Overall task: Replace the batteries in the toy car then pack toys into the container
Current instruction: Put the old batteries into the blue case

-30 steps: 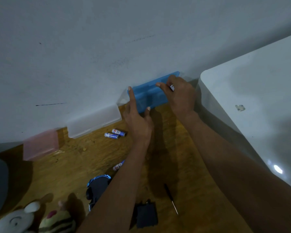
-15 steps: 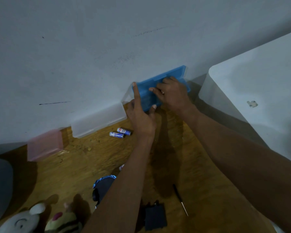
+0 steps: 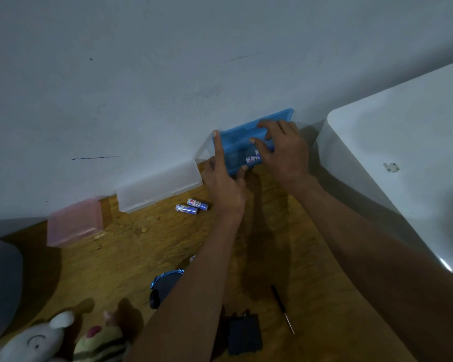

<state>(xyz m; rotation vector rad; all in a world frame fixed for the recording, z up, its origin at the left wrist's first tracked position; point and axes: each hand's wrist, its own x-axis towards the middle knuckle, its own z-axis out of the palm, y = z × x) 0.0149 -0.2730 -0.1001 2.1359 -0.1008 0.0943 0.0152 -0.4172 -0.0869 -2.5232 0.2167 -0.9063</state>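
A blue plastic case (image 3: pixel 242 135) leans against the wall at the back of the wooden table. My left hand (image 3: pixel 224 178) steadies its left edge, index finger pointing up along it. My right hand (image 3: pixel 284 150) reaches into the case and pinches a battery (image 3: pixel 253 159). Two loose batteries (image 3: pixel 191 206) lie on the table left of my left hand. The blue toy car (image 3: pixel 165 286) sits upside down near the front, partly behind my left forearm. Its dark battery cover (image 3: pixel 243 333) lies beside it.
A clear case (image 3: pixel 158 189) and a pink case (image 3: pixel 75 223) line the wall. A small screwdriver (image 3: pixel 283 309) lies front right. A large white container lid (image 3: pixel 403 158) fills the right. Two plush toys (image 3: pixel 63 340) sit at the front left.
My right hand slid from the top edge of the blue case down into it and now pinches a battery. The left hand kept its hold on the case.
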